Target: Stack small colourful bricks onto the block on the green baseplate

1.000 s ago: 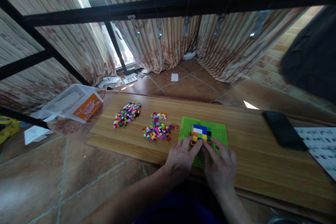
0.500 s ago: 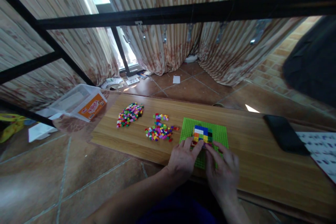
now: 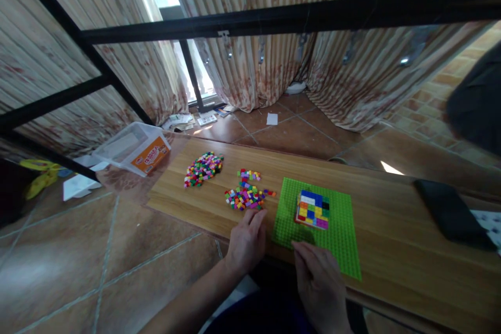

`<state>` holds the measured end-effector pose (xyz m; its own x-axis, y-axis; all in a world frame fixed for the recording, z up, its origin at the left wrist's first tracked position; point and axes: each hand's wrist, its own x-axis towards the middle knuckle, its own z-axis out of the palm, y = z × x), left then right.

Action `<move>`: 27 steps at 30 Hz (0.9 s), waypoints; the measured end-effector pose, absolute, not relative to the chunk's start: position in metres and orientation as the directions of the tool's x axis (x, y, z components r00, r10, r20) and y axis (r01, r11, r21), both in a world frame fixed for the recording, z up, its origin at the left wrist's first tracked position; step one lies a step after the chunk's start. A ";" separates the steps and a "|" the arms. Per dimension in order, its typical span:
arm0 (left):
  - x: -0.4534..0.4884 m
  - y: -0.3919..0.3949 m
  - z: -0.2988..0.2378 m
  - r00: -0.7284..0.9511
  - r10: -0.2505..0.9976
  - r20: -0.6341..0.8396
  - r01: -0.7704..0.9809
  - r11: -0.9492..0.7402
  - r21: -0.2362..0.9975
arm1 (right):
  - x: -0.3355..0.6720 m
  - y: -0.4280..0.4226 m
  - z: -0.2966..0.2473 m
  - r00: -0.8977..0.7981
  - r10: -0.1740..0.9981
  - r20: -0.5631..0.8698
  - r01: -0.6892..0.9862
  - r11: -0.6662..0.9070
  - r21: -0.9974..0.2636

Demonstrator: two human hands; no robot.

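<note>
My left hand (image 3: 247,239) is just in front of the nearer pile of small coloured toy bricks (image 3: 246,199), its fingers bent and slightly apart; I see nothing held in it. On the green baseplate (image 3: 340,235) sits a low square block of bricks (image 3: 312,210), with blue, white, yellow, orange, green, black and pink on top. My right hand (image 3: 320,277) is over the front edge of the baseplate, apart from the block. Its fingers are pressed together, and whatever may be between the fingertips is hidden.
Another brick pile (image 3: 203,169) lies farther left on the wooden table (image 3: 188,209). A clear plastic tub with an orange label (image 3: 151,155) stands beyond the table's left end. At the right lie a dark phone-like slab (image 3: 450,211) and a printed sheet (image 3: 487,224). A black metal bar (image 3: 274,21) crosses above.
Both hands have come off the brick block, uncovering its top. My left hand moved left to the brick pile; my right drew back toward the table's front edge. The view shifted slightly.
</note>
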<state>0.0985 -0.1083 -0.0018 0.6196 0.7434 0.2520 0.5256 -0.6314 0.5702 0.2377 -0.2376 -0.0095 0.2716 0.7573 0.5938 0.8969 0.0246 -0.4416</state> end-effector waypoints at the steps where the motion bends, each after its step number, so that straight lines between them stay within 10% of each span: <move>1: 0.095 -0.107 -0.004 0.606 0.753 0.257 0.528 -0.623 0.577 | 0.234 -0.236 -0.012 0.254 0.769 0.586 0.893 0.046 -0.448; 15: 0.064 -0.067 -0.001 0.364 0.886 0.287 0.650 -0.463 0.603 | 0.228 -0.225 -0.028 0.136 0.798 0.587 0.890 0.162 -0.426; 27: 0.090 -0.065 -0.003 0.534 0.795 0.287 0.660 -0.605 0.445 | 0.222 -0.212 -0.018 0.144 0.824 0.548 0.876 0.151 -0.458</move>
<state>0.0899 -0.0652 -0.0030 0.5344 0.7951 0.2868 0.6605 -0.6045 0.4453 0.2221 -0.2117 -0.0183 0.1440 0.8241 0.5479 0.8762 0.1512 -0.4576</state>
